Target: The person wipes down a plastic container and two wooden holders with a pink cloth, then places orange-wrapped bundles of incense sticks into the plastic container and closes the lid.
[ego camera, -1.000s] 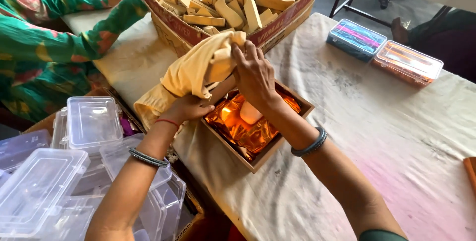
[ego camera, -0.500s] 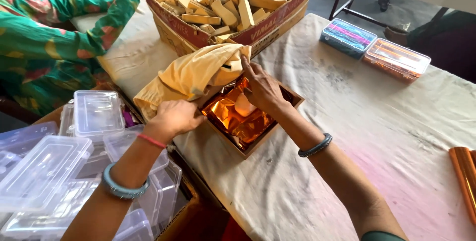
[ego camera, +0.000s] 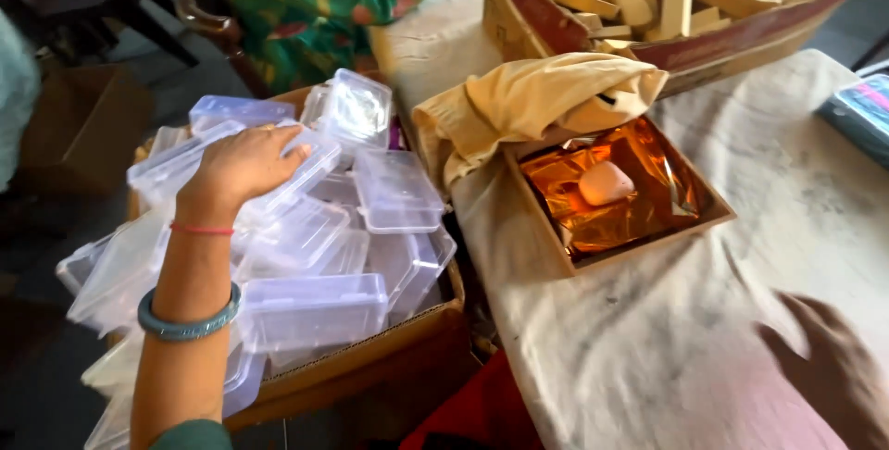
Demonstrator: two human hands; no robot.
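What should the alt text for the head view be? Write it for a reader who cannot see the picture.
A person's left hand rests on a clear plastic box atop a carton heaped with such boxes. Beside it, a cloth-covered table holds a small box lined with orange foil, a yellow cloth and a large carton of wooden blocks.

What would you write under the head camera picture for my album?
Left hand rests on a clear plastic box atop a carton of them, right hand on the cloth-covered table.
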